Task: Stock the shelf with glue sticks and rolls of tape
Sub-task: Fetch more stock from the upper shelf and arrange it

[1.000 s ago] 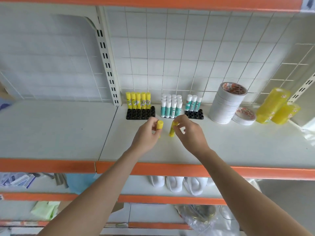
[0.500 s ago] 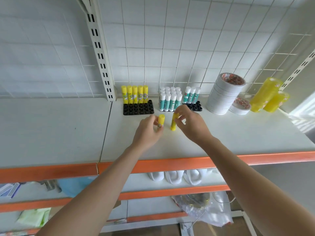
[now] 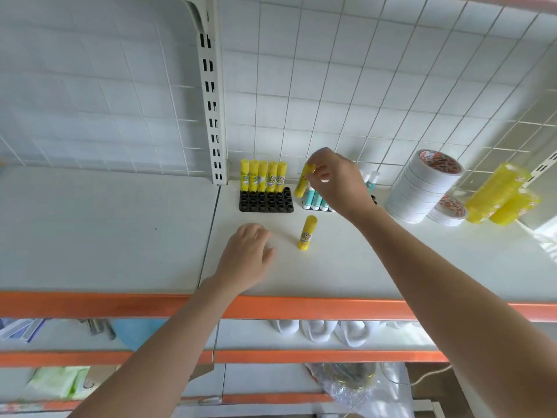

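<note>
My right hand [image 3: 337, 182] pinches a yellow glue stick [image 3: 302, 182] by its top and holds it tilted in the air, just right of the black holder tray [image 3: 266, 203]. Several yellow glue sticks [image 3: 262, 176] stand in the tray's back row. Another yellow glue stick [image 3: 306, 232] stands upright on the white shelf [image 3: 376, 260]. My left hand [image 3: 245, 254] rests on the shelf to its left, fingers loosely curled and holding nothing. White and teal glue sticks [image 3: 316, 202] are partly hidden behind my right hand.
A tall stack of white tape rolls [image 3: 422, 188] with a flat roll [image 3: 449, 209] beside it stands at the right, then yellow tape stacks [image 3: 500, 194]. A slotted upright [image 3: 211, 92] rises behind the tray. The orange shelf edge [image 3: 271, 306] runs across the front; lower shelves hold assorted goods.
My left hand has let go of its glue stick, which now stands on the shelf, and drawn back to the left. My right hand has lifted its stick up and back toward the tray.
</note>
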### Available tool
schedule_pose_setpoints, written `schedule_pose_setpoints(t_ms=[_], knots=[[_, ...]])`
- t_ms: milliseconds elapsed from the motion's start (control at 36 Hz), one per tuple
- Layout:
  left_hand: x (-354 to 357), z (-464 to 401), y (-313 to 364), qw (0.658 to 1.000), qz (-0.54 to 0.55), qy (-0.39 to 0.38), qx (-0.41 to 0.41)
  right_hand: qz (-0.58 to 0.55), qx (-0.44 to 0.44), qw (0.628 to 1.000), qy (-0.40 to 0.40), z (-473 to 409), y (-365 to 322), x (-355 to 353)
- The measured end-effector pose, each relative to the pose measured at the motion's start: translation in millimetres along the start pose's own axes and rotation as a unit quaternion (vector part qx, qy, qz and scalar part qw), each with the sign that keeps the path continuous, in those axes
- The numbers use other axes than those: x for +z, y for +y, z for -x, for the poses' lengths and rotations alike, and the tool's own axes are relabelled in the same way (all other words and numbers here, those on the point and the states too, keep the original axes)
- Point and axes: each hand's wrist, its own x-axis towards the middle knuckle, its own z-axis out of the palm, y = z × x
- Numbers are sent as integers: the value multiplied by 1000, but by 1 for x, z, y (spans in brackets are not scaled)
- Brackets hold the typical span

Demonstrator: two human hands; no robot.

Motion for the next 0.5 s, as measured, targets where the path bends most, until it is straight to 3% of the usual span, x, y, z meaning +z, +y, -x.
schedule_pose_setpoints(t_ms=[306,500], knots=[[9,-2,-5,1000,1,24,-4,187,-24,981,-37,-51,11,42],[10,-3,-5,1000,-6,20,-12,197,36,977,-67,-61,28,56]])
